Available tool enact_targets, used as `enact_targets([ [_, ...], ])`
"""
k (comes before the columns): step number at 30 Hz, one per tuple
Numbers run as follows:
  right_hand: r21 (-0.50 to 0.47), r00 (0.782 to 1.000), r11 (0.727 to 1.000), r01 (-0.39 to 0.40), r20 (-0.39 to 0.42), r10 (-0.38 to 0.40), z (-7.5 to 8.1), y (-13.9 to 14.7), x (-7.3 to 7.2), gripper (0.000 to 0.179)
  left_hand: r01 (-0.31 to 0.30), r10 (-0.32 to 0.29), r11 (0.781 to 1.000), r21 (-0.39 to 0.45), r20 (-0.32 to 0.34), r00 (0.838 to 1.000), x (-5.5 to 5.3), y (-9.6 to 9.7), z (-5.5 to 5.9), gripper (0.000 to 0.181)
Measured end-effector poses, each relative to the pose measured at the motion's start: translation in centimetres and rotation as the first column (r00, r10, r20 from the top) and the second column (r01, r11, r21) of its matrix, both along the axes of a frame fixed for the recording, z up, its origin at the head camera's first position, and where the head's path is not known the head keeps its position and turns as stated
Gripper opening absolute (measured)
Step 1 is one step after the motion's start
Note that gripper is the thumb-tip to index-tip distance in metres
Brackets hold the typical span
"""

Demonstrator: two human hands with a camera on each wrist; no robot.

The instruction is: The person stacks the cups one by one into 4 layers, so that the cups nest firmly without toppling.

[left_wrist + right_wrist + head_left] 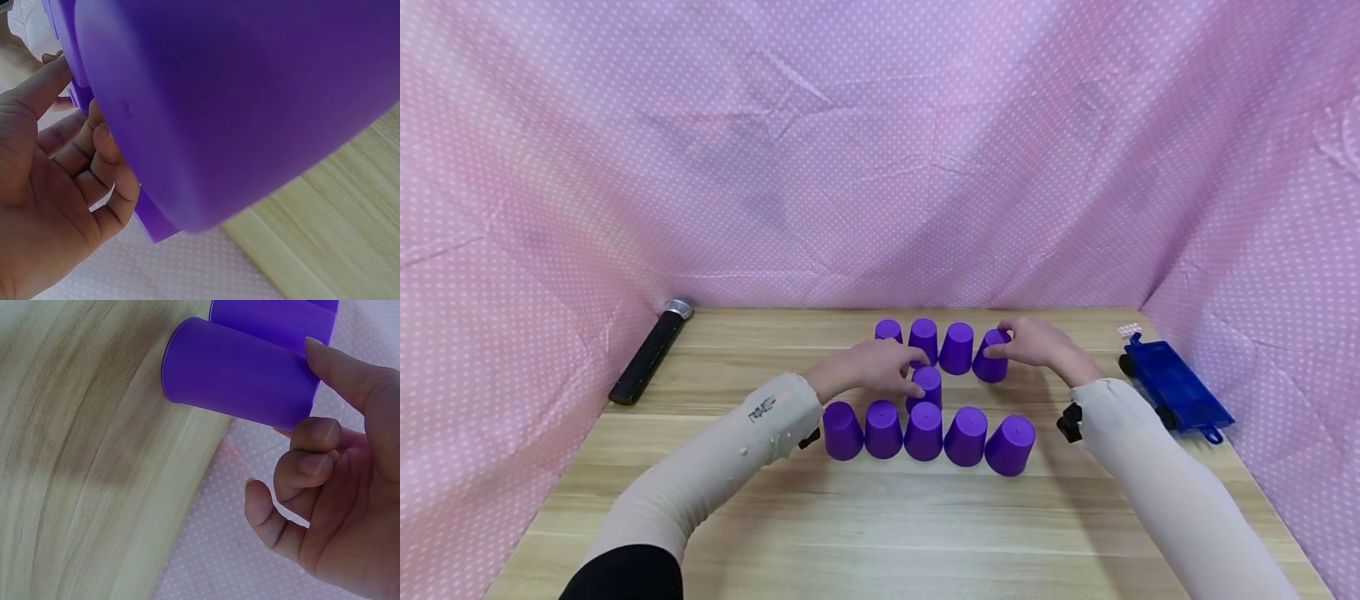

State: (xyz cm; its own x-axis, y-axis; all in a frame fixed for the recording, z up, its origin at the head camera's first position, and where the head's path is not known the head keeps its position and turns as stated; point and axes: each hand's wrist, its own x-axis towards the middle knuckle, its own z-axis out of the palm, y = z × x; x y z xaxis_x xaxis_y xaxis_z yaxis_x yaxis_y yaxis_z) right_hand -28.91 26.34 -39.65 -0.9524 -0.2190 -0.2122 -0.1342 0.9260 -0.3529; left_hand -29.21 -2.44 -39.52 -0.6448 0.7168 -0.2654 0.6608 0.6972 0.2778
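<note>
Several purple cups stand upside down on the table, in a front row (pixel 923 433) and a back row (pixel 957 350). Between the rows is a single purple cup (pixel 930 383); my left hand (pixel 880 367) has its thumb and forefinger around the upper part of it. In the left wrist view, a large near cup (pixel 250 94) hides part of that grip, while the other fingers (pixel 119 200) are bent. With thumb and forefinger, my right hand (pixel 1037 343) pinches the closed end of the rightmost back-row cup (pixel 240 375). Its other fingers curl loosely away from the cup.
A black microphone (pixel 647 354) lies on the wooden table (pixel 880 533) at the far left. On the right are a blue toy trailer (pixel 1176 387) and a small pink-and-white item (pixel 1128 330). Pink dotted cloth (pixel 880 167) hangs behind and at both sides.
</note>
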Motion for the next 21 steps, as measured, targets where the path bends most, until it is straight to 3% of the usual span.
enact_targets([
  [21,-0.042,1.000,0.999,0.015,-0.019,-0.016,0.51,0.63,0.81,0.078,0.016,-0.016,1.000,-0.001,-0.015,1.000,-0.03,-0.02,-0.18,0.056],
])
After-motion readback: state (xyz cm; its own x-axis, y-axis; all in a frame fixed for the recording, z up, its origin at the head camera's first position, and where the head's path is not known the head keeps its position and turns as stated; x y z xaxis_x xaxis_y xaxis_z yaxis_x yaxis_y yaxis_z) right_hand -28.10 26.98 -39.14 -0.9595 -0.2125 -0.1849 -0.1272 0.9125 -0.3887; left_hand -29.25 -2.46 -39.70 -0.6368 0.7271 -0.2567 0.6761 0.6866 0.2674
